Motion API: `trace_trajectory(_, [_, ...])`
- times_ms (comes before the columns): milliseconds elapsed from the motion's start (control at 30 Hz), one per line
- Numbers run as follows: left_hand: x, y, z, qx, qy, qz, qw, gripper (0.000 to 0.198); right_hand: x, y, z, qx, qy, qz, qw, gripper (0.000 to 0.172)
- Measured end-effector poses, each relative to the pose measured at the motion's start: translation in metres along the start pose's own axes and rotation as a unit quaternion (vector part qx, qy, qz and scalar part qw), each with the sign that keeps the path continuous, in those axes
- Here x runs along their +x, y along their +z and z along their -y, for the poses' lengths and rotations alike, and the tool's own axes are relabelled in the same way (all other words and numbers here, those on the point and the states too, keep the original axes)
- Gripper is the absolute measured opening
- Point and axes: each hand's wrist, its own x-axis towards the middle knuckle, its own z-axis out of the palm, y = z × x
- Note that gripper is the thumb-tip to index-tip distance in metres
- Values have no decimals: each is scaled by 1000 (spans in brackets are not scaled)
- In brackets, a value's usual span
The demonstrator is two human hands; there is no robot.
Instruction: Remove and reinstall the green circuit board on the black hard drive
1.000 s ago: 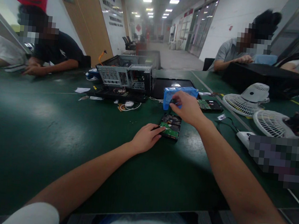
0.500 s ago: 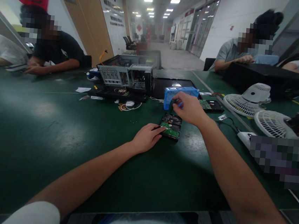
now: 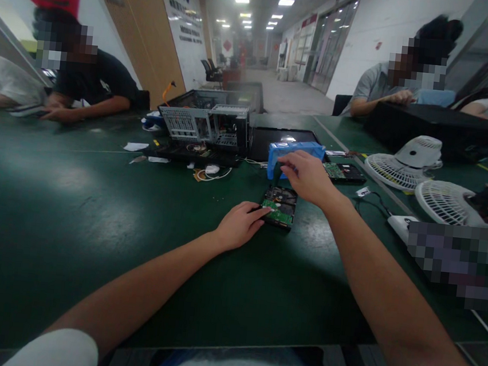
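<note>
A hard drive (image 3: pixel 284 217) lies flat on the green table with its circuit board facing up. My left hand (image 3: pixel 240 226) grips its left side, the index finger stretched across the board and the other fingers at the edge. Above the drive's far end, my right hand (image 3: pixel 307 175) is closed around a screwdriver (image 3: pixel 276 173) with a dark handle. The screwdriver stands nearly upright over the far left corner of the drive. Its tip is too small to make out.
Right behind my right hand stands a blue plastic bin (image 3: pixel 297 149). An opened computer case (image 3: pixel 206 125) is at the back, a second hard drive (image 3: pixel 345 172) right of the bin. Two white fan parts (image 3: pixel 403 164) (image 3: pixel 444 202) lie farther right. Other people sit across the table.
The screwdriver has shifted slightly left and stands more upright, with my right hand moved a little left. My left hand and the hard drive have stayed in place.
</note>
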Motion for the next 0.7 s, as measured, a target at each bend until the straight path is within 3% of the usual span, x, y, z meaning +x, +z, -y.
trace_trajectory(300, [1,0,0,-2,0,1,1000,47,-1,2,0,18,36,-30,999,11])
trace_trajectory(500, [1,-1,-1,-5,-1,3,1000,47,-2,3,0,38,31,-15,999,4])
trace_trajectory(700, [1,-1,0,-9,-1,4,1000,47,-2,1,3,25,62,-17,998,16])
